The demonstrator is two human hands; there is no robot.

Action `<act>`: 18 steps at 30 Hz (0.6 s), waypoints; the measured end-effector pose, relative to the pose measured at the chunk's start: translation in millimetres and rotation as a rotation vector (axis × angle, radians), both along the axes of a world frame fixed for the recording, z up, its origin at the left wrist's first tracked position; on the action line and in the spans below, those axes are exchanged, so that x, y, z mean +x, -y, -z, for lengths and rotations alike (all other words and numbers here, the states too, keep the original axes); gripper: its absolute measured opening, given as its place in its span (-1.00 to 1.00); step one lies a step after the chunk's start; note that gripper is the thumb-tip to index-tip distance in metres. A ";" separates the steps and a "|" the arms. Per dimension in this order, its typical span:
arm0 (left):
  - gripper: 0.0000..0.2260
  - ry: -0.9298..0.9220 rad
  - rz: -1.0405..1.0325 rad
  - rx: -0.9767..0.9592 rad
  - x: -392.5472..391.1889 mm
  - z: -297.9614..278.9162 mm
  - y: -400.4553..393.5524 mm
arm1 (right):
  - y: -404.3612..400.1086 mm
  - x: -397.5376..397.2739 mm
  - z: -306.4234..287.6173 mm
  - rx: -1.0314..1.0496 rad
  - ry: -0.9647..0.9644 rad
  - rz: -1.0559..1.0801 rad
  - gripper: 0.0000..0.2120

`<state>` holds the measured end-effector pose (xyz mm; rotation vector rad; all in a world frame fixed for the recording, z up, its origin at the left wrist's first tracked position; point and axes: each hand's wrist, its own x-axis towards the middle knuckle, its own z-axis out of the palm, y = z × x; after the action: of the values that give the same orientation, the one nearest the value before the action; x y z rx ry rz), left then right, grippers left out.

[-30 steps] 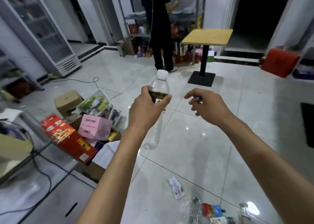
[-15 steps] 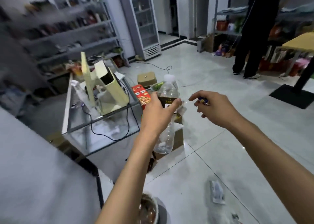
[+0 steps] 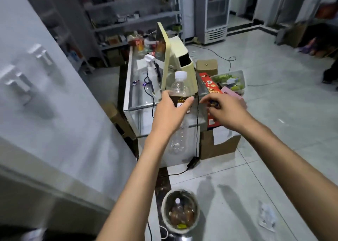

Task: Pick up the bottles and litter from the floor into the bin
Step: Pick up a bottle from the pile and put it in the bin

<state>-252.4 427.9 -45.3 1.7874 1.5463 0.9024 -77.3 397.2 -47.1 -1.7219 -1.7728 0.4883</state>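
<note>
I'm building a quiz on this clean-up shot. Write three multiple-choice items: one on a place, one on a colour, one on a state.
1. Where is the bin?
A. on the glass counter
B. on the floor, below the arms
C. on a shelf

2. What colour is the cap of the held plastic bottle?
A. white
B. red
C. green

3. What is the left hand doing?
A. resting open on the counter
B. hanging idle
C. gripping the bottle at its label

Answers:
1 B, the round bin stands on the tiles near the bottom of the view.
2 A, the cap above the hand is white.
3 C, its fingers and thumb wrap the bottle's labelled part.
</note>
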 end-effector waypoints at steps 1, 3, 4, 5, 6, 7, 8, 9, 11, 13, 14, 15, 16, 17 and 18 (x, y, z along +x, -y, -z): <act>-0.39 0.006 -0.008 -0.010 -10.7 5.7 -10.5 | -13.3 -9.9 4.9 -0.007 -0.009 -0.008 -0.68; -0.40 0.023 -0.023 -0.027 -28.9 17.5 -27.8 | -34.6 -25.4 15.9 -0.015 -0.027 -0.010 -0.69; -0.41 0.029 -0.032 -0.034 -37.7 24.8 -37.3 | -46.1 -33.1 22.4 -0.023 -0.043 -0.009 -0.69; -0.42 0.030 -0.037 -0.045 -45.8 33.0 -45.5 | -55.7 -40.7 28.3 -0.036 -0.062 -0.011 -0.68; -0.42 0.026 -0.041 -0.061 -52.7 40.9 -52.1 | -63.9 -47.7 34.2 -0.054 -0.080 -0.016 -0.66; -0.42 0.023 -0.042 -0.078 -57.4 47.8 -56.5 | -69.6 -53.0 38.2 -0.067 -0.090 -0.020 -0.64; -0.41 0.024 -0.043 -0.098 -63.4 55.2 -60.8 | -75.8 -59.4 43.1 -0.081 -0.096 -0.024 -0.63; -0.40 0.025 -0.043 -0.115 -67.9 62.2 -65.0 | -81.5 -64.5 47.1 -0.091 -0.099 -0.024 -0.63; -0.39 0.013 -0.055 -0.147 -75.6 74.7 -71.5 | -91.5 -71.3 53.6 -0.118 -0.104 -0.020 -0.65; -0.39 0.013 -0.070 -0.170 -79.6 86.5 -75.7 | -98.4 -73.7 59.7 -0.140 -0.101 -0.015 -0.66; -0.39 0.017 -0.079 -0.180 -80.7 92.7 -77.6 | -102.1 -74.9 63.6 -0.148 -0.095 -0.017 -0.67; -0.39 0.019 -0.089 -0.193 -81.1 100.7 -78.2 | -103.8 -76.0 68.0 -0.161 -0.089 -0.021 -0.66; -0.39 0.022 -0.101 -0.206 -81.5 108.4 -78.3 | -105.4 -76.8 74.0 -0.178 -0.089 -0.024 -0.65; -0.39 0.026 -0.113 -0.216 -82.8 115.4 -78.6 | -106.7 -78.1 79.9 -0.193 -0.096 -0.027 -0.64; -0.39 0.028 -0.125 -0.229 -82.8 123.4 -77.8 | -109.0 -78.6 88.3 -0.215 -0.099 -0.031 -0.62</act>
<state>-335.2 505.7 -168.7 1.5250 1.6852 0.7697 -155.9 506.2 -135.4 -1.7816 -1.7306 0.7892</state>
